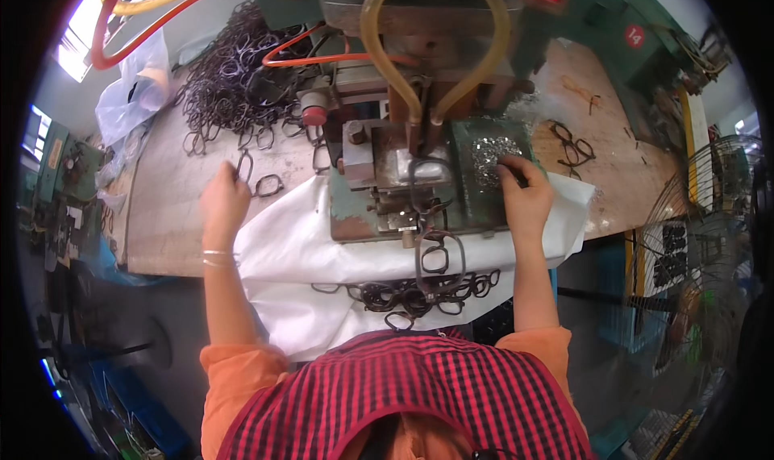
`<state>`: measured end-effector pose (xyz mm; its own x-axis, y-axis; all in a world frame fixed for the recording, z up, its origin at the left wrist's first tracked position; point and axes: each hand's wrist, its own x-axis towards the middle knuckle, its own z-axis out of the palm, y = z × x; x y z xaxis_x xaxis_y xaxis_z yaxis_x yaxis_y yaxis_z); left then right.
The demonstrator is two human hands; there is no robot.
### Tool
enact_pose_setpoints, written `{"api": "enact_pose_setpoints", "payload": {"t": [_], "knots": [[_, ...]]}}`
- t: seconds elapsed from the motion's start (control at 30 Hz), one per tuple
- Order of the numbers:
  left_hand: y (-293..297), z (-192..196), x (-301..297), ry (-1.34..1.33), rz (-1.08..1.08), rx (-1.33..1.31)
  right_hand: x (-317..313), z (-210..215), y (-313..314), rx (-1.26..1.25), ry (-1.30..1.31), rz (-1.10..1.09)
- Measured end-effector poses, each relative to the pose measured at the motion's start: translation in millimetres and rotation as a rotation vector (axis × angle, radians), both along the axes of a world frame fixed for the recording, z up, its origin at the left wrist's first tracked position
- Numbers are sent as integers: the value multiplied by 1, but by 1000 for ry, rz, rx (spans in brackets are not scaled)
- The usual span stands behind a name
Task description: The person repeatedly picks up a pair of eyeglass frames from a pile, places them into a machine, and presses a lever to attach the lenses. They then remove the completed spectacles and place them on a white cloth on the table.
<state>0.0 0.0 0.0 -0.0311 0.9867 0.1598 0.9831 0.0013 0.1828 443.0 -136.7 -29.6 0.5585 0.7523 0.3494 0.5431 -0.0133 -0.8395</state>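
Note:
My left hand (226,203) is closed at the left of the bench, its fingertips on a dark eyeglass frame (245,166). My right hand (530,200) reaches over the green plate on the right of the press, thumb and forefinger bent together at the edge of a heap of small shiny metal pieces (493,155). Whether a piece is between those fingers is too small to tell. Between my hands, another dark eyeglass frame (427,172) sits at the press (403,158), under its head. A further frame (463,260) hangs just in front of the press.
A large tangled pile of eyeglass frames (234,81) lies at the back left. More frames (411,297) rest on the white cloth (282,246) over my lap. A few lie at the right (571,147). Hoses (371,24) loop above the press; a red button (314,115) is on its left.

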Motion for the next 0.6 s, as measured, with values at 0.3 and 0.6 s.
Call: {"api": "enact_pose_setpoints", "payload": {"t": [0.3,0.6], "knots": [[9,-29,55,-1240,-298,256,-68,74,23,229,262,351],[-65,107,164,-1456,-873,520,-100,82,13,191,871,459]]}}
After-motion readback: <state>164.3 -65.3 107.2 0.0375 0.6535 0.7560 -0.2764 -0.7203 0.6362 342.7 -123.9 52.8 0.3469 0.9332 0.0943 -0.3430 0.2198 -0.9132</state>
